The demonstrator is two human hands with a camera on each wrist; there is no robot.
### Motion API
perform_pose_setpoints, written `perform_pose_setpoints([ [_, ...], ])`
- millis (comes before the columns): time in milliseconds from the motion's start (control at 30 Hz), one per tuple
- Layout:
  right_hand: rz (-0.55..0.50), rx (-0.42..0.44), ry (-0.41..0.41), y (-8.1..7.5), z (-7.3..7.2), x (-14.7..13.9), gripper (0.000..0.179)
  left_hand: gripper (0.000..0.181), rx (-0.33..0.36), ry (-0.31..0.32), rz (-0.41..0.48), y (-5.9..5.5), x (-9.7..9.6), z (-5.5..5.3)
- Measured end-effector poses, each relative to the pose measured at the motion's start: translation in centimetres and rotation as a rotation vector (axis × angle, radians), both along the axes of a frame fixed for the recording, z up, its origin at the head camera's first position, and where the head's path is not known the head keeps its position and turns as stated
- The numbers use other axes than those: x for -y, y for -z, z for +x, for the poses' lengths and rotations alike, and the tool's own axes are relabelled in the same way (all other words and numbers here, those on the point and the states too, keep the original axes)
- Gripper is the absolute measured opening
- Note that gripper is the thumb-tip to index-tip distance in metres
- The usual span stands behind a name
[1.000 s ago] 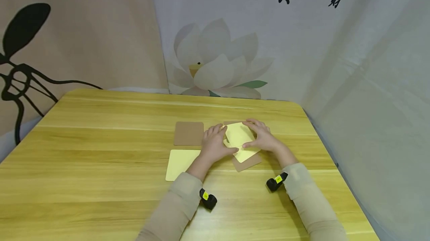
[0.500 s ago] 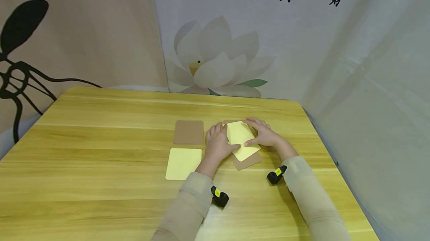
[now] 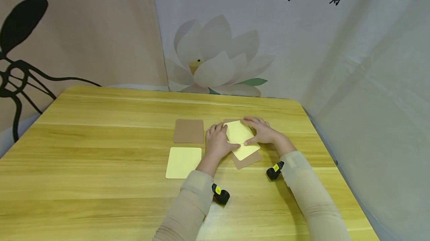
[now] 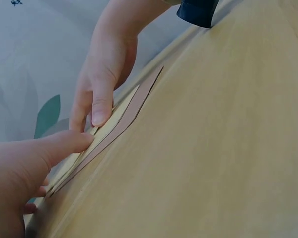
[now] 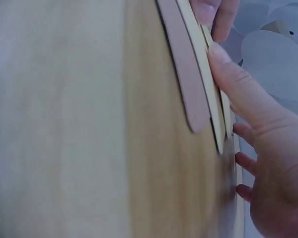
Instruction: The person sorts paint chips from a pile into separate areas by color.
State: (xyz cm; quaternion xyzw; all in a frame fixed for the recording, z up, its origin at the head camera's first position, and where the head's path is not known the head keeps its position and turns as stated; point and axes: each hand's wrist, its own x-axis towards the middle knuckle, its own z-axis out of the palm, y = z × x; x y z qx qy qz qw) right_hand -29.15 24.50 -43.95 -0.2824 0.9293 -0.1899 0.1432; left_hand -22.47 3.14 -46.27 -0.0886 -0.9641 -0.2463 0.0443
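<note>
A stack of thin square cards with rounded corners lies right of the table's middle. On top is a pale yellow card [image 3: 239, 132]; a second yellow card [image 3: 246, 153] shows turned beneath it, and a brown card [image 3: 248, 161] pokes out at the near side. My left hand [image 3: 218, 142] holds the top card's left side, fingers along that edge and thumb at the near edge. From the right, my right hand [image 3: 263, 132] grips the same card, its thumb close to the left thumb and its fingers at the far corner. The lower cards are partly hidden.
Left of the stack, a brown card [image 3: 189, 131] lies flat above a loose yellow card [image 3: 183, 163]. Both rest on the wooden table [image 3: 100, 166]. A curtain [image 3: 221, 39] with a printed lotus hangs behind the table's far edge.
My left hand and forearm have shifted slightly to the right over the last second. The top yellow card has slid slightly with the hands; the cards at the left stay put.
</note>
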Motion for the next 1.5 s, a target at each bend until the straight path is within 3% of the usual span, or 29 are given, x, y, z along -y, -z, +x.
perform_pose_setpoints([
  [1500,-0.011,0.006,-0.017,-0.17,0.52,0.26,0.095,0.088,0.024,0.015,0.023,-0.24,0.17,0.06],
])
